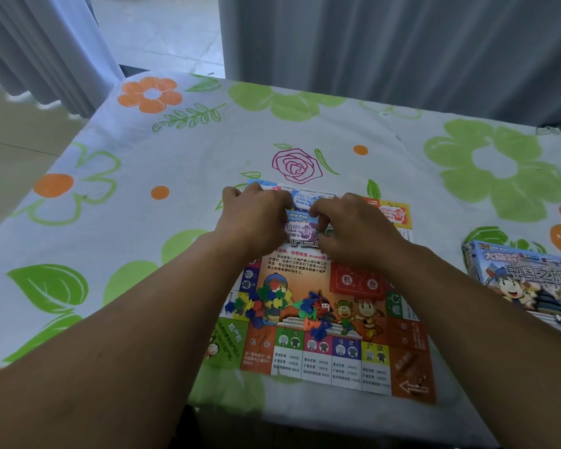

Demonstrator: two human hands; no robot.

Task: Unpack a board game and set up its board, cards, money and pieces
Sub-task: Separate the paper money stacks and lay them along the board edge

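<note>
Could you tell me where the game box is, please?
Head view, far right: the game box lies on the tablecloth, right of the board, not touching it.

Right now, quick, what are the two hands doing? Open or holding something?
Left hand: closed, pinching the play money above the board.
Right hand: closed, pinching the same play money.

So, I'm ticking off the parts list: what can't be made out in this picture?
Head view:
Money sheets: mostly covered by left hand and right hand; values unreadable.
Board: far part hidden under hands and sheets.
Plastic pieces: blurred heaps, uncountable.
Game box: cut off by right edge.
</note>
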